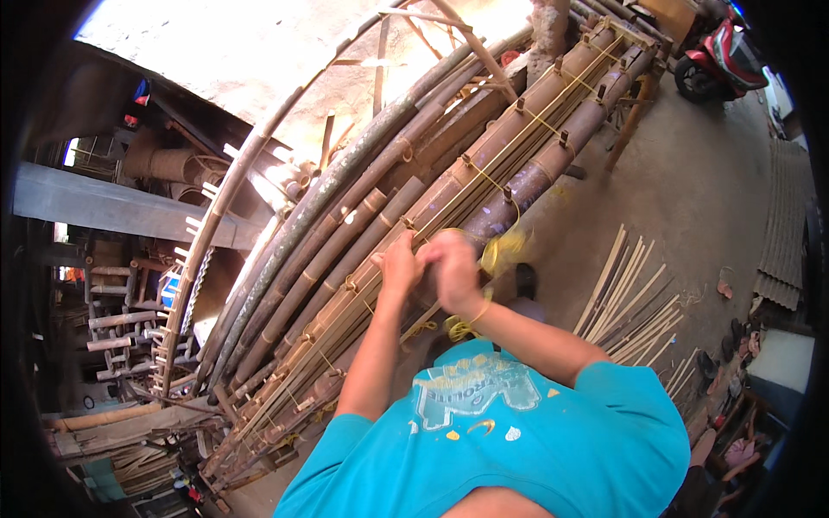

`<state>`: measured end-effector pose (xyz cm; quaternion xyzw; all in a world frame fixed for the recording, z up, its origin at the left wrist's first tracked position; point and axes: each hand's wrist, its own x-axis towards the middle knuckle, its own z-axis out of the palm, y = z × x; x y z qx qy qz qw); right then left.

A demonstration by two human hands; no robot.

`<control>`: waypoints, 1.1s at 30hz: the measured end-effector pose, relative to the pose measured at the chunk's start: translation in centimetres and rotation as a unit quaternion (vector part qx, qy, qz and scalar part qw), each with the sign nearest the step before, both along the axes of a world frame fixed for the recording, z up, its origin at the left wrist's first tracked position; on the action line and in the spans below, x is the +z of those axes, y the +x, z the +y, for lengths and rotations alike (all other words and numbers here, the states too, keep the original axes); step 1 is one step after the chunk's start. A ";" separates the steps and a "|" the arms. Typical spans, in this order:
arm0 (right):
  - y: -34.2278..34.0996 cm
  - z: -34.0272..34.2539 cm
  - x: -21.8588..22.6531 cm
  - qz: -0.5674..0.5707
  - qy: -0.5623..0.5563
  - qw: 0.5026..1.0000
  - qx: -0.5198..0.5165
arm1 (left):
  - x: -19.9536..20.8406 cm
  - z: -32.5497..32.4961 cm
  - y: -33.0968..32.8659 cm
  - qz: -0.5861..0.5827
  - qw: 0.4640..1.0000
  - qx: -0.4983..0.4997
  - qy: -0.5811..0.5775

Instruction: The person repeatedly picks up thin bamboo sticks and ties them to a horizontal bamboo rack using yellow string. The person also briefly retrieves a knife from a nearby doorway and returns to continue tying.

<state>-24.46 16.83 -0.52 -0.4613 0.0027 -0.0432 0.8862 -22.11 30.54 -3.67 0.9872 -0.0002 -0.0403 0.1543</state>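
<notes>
Over the long bamboo rack [542, 164], my left hand [400, 263] is closed at the yellow cord [486, 175], beside a short peg. Close on its right, my right hand [455, 274] is curled and smeared by motion, with cord running to it. A loose yellow bundle of cord [503, 250] hangs by its knuckles, also blurred. Thin bamboo strips [496, 168] lie lengthwise between the rack's two thick poles, and the cord crosses them from peg to peg. The exact grip of my fingertips is hidden.
Bamboo poles [332, 246] lie along the rack's left side, beneath a curved pegged bamboo piece [226, 194]. Loose split strips [629, 298] are spread on the concrete floor [682, 186] at right. A red motorbike [724, 60] stands at the far right, near corrugated sheeting [781, 220].
</notes>
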 end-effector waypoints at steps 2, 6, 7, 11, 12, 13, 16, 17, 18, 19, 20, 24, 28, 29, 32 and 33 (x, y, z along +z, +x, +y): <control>0.9 2.9 4.0 -0.084 -0.281 0.937 0.192 | -1.4 -0.7 0.0 -0.039 0.998 0.003 -0.043; 5.7 2.5 8.9 -0.342 -0.604 0.631 0.347 | -2.1 -0.4 -0.3 -0.164 0.908 -0.022 -0.384; 6.6 2.2 9.1 -0.367 -0.537 0.671 0.355 | -1.9 -0.8 0.0 -0.197 0.863 -0.029 -0.464; 7.4 2.4 13.8 -0.505 -0.494 0.703 0.087 | -1.5 -1.7 -1.8 -0.181 0.941 0.039 -0.284; 7.4 2.2 15.4 -0.551 -0.481 0.681 0.033 | -1.1 -0.4 -2.1 -0.089 0.960 0.044 -0.262; 8.6 1.0 15.2 -0.533 -0.478 0.697 -0.040 | 2.3 -1.4 -1.4 0.034 0.993 0.092 -0.064; 11.6 -4.4 12.0 -0.437 -0.426 0.755 -0.237 | 2.5 -2.7 -1.0 -0.004 0.979 0.133 -0.153; 12.1 -6.2 10.6 -0.382 -0.387 0.790 -0.283 | 2.6 -2.7 -1.3 -0.007 0.978 0.141 -0.154; 12.9 -8.8 9.0 -0.357 -0.342 0.803 -0.334 | 2.4 -2.8 -1.6 -0.009 0.976 0.150 -0.159; 11.6 -12.3 7.7 -0.251 -0.261 0.907 -0.215 | 2.5 -2.7 -1.7 -0.016 0.973 0.163 -0.163; 10.3 -16.4 6.6 -0.118 -0.166 0.971 -0.124 | 2.6 -3.1 -1.3 -0.023 0.971 0.167 -0.171; 4.3 -29.2 1.6 0.072 0.312 0.936 -0.145 | 2.1 -3.3 -1.0 0.006 0.969 0.177 -0.173; 0.3 -31.9 -2.7 0.080 0.437 0.839 -0.314 | 2.9 -2.8 -1.0 0.013 0.969 0.175 -0.172; 0.2 -32.3 -3.1 0.048 0.462 0.821 -0.331 | 3.1 -3.0 -0.8 0.021 0.969 0.177 -0.171; 0.7 -27.7 2.1 0.192 0.374 0.874 -0.245 | 3.6 -2.6 -0.6 0.042 0.969 0.179 -0.165; 0.9 -26.6 1.2 0.237 0.282 0.921 -0.125 | 2.9 -2.5 -0.7 0.012 0.972 0.169 -0.164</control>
